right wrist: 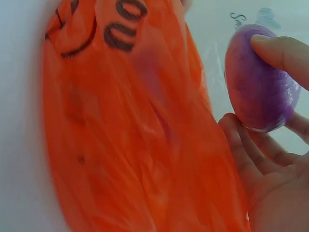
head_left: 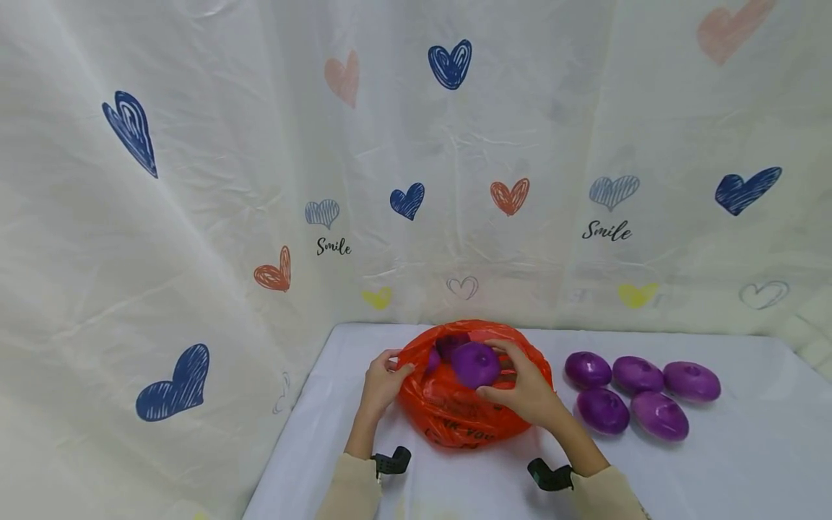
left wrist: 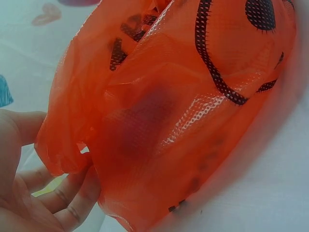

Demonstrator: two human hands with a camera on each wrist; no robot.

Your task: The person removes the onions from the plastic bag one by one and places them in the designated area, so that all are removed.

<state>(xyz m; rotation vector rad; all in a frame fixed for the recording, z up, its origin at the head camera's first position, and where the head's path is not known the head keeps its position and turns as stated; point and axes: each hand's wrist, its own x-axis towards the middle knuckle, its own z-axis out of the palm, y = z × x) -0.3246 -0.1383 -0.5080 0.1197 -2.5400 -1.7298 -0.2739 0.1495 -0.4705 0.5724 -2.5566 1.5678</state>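
On a white tablecloth [head_left: 715, 462] an orange plastic bag [head_left: 455, 412] with black printed lettering sits close to the person, its mouth open upward. The left hand [head_left: 382, 381] pinches the bag's left rim, fingers curled into the thin film and lifting that edge; the left wrist view shows the fingers [left wrist: 72, 203] tucked under a fold of the bag [left wrist: 183, 111], with a dark shape showing dimly through the plastic. The right hand [head_left: 523, 390] holds a purple rounded, disc-like object [head_left: 476, 364] over the bag's mouth, thumb on one side and fingers on the other. In the right wrist view the thumb [right wrist: 282, 53] presses the top of the purple object [right wrist: 260, 82] while the fingers support it from beneath, with the bag's wall [right wrist: 135, 135] just beside the palm. More purple shows inside the bag behind the held piece, at least one further object [head_left: 448, 344], though how many lie there cannot be told. To the right of the bag, apart from it, five similar purple objects [head_left: 640, 393] lie grouped on the cloth, three in a back row and two in front, close together. Behind the table hangs a cream curtain [head_left: 416, 180] printed with blue, orange and yellow hearts and the word "Smile". Cream sleeves cover both forearms, each with a black wrist mount [head_left: 390, 462].
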